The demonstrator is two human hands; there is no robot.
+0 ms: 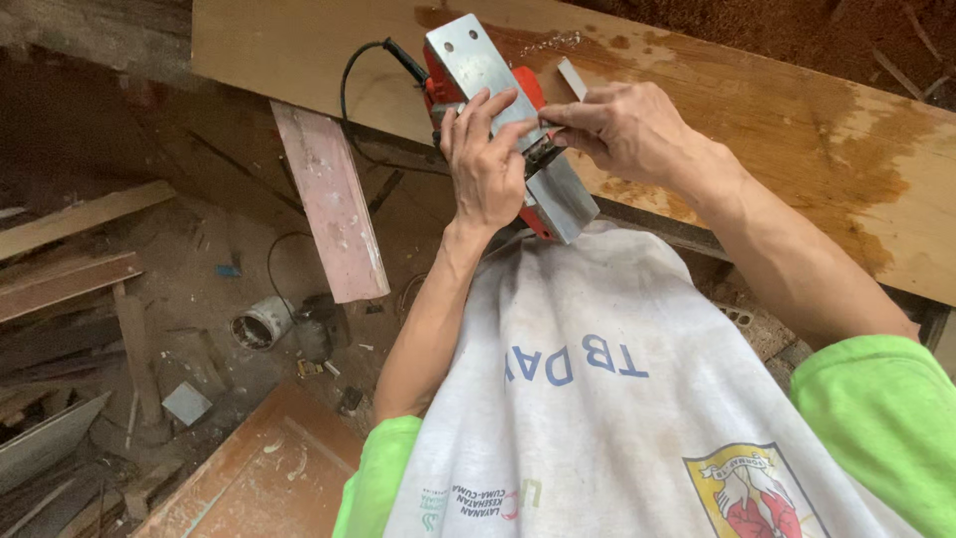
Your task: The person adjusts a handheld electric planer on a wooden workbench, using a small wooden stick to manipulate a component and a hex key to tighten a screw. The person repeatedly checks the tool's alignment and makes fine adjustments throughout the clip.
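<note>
The fingers [498, 108] of the left hand [486, 164] lie spread and flat across the metal sole of one red electric planer [508, 130], gripping the tool from its near side and holding it turned sole-up. The fingertips of the right hand [622, 125] are pinched together at the slot in the middle of the sole, where the cutter sits; whether they pinch a small part or only press on the slot cannot be told. Both hands meet on the planer, touching or nearly touching at the slot.

The planer is held in the air above the near edge of one large plywood sheet [797, 120], stained with dark wet-looking patches, and just above the person's white printed vest [597, 399]. The sole shows as two bare metal plates, one on each side of the slot. One black cord [351, 90] loops from the tool's far end across the plywood.

Two bare forearms run back to two bright green sleeves [881, 408].

Left of the hands, one pale pink plank [334, 199] leans down from the plywood's edge. Below, on the dirt floor, lie one metal can [261, 324] on its side, several loose boards [70, 249] at the left, and one brown panel [269, 468] dusted with shavings.
</note>
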